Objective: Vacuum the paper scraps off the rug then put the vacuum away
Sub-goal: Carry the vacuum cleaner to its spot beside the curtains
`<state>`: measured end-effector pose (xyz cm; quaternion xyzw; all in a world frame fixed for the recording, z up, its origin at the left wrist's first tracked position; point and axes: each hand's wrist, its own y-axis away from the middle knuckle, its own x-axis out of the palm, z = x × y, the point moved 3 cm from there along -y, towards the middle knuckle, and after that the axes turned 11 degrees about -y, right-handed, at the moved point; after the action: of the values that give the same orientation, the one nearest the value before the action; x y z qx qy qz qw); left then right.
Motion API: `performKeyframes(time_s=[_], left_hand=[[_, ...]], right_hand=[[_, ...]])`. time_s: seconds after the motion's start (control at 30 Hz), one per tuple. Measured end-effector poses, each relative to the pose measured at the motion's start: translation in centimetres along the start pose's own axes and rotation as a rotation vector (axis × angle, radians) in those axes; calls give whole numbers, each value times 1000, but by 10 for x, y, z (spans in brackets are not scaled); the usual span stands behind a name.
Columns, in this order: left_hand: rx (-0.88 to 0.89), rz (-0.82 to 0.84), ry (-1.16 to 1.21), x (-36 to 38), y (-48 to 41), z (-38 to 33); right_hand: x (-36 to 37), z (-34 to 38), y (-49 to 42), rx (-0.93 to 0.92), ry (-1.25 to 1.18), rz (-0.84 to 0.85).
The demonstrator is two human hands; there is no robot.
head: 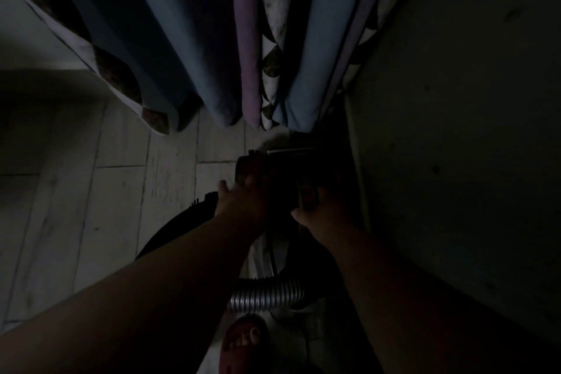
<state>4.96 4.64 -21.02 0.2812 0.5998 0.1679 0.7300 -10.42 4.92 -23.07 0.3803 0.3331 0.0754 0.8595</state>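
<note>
Reaching down and forward, both bare forearms are converging on the vacuum, which is standing on the floor just below the curtain hems, close to the right-hand wall. Light very low.

Left arm is crossing up from the lower left corner, wrist straight, left hand lying palm-down over the near top of the dark red body. Right arm is coming in from the lower right, right hand sitting at the body's near right side.

Floor is showing as pale oblong tiles with dark joints. Curtains are hanging across the top: blue folds, a purple band, patterned lining between. A plain wall is filling the right side. A black toothed part is jutting out just left of the left wrist. A ribbed grey hose is lying between the forearms, and a red slipper is showing below it at the bottom edge.

Left fingers are lying fairly flat on the casing, thumb sticking out to the left, nothing clasped. Right thumb is pointing left; the other fingers are disappearing into shadow against the vacuum, so grip cannot be told.
</note>
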Motion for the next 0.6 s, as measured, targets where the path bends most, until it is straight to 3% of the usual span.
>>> performKeyframes(time_s=[0.23,0.37,0.5,0.6], left_hand=[[-160,-6,44,10,30,25],[-163,-64,74,8,26,23],[-210,-67,138,3,15,7],[-173,-54,151,10,13,13]], right_hand=[[13,-4,29,-151,153,-129],[13,-2,33,-112,178,13],[12,-4,33,-97,291,70],[12,-6,34,-82,239,115]])
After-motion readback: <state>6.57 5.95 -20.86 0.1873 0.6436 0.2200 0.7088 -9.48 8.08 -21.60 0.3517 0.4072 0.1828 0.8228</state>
